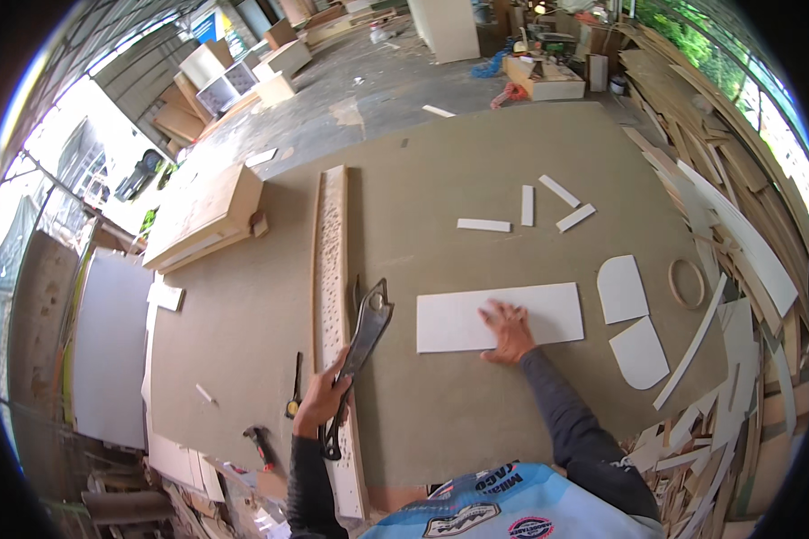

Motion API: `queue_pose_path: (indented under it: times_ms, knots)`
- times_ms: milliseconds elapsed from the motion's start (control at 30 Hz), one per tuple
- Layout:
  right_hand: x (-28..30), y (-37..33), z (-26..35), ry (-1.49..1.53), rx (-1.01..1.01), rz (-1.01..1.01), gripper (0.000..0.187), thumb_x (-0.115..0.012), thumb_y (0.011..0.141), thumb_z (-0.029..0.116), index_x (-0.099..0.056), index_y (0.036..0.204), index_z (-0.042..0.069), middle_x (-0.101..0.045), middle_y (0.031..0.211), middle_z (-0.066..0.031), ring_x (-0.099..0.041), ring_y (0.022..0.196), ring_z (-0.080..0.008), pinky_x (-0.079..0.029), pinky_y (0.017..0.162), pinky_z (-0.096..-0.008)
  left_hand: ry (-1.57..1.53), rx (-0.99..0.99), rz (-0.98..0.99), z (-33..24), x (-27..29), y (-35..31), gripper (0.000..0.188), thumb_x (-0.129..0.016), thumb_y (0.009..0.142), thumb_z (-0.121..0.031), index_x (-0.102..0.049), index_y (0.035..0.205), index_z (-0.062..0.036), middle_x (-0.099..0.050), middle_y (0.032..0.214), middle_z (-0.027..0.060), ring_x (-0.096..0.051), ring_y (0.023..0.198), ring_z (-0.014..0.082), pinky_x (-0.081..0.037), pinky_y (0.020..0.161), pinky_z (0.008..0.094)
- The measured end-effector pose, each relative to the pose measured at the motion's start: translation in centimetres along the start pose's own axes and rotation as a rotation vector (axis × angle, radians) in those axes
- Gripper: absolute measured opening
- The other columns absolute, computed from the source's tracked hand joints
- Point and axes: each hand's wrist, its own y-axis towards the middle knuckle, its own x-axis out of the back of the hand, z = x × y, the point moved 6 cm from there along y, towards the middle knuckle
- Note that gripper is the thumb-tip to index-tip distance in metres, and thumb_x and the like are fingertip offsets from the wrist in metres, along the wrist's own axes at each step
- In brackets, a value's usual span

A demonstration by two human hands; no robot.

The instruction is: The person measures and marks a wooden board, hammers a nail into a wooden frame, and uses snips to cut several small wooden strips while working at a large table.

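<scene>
My left hand is closed around a long, dark, flat tool. The tool has a hole at its upper end and a loop at its lower end; I cannot make out its exact kind. It is held tilted over a long narrow board with a speckled face and raised edges. My right hand rests on a white rectangular panel with its fingers spread. The panel lies flat on the large brown worktop. Just left of the narrow board lies what looks like a tape measure.
Several small white strips lie beyond the panel. Right of it are two rounded white pieces and a wooden ring. A wooden box stands far left, a hammer near left. Scrap boards pile along the right.
</scene>
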Motion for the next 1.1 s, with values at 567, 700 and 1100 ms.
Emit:
queue_pose_path:
  times_ms: [567,700,1100]
  knots:
    - [-2.2,-2.8,7.5,-0.133,0.346,-0.011,0.114,-0.088,0.045,0.062,-0.051,0.146,0.026,-0.032,0.156,-0.0237,-0.029,0.144,-0.0433,-0.021,0.114,-0.07,-0.124,0.308,-0.259,9.8,-2.7,-22.2,0.068,-0.047,0.096,0.0,-0.028,0.159,-0.0182,-0.057,0.065,0.0044,-0.055,0.051,0.0137,-0.049,0.049,0.0327]
    - [-5.0,-4.1,12.4,-0.109,0.35,0.037,0.108,-0.086,0.051,0.059,-0.051,0.147,0.025,-0.028,0.158,-0.0249,-0.025,0.147,-0.0437,-0.014,0.117,-0.0685,0.011,0.261,-0.177,11.6,-3.7,-21.8,0.068,-0.047,0.095,-0.003,-0.028,0.158,-0.0195,-0.058,0.064,0.0072,-0.056,0.05,0.0162,-0.049,0.051,0.0338]
    - [-9.9,-4.6,15.9,-0.18,0.433,-0.106,0.083,-0.062,0.082,0.053,-0.035,0.156,0.027,-0.009,0.167,-0.0151,-0.002,0.154,-0.0386,0.002,0.116,-0.073,0.381,0.139,-0.081,13.1,-4.0,-19.1,0.066,-0.044,0.092,-0.004,-0.029,0.156,-0.0103,-0.061,0.067,0.0273,-0.065,0.055,0.0371,-0.052,0.062,0.0485]
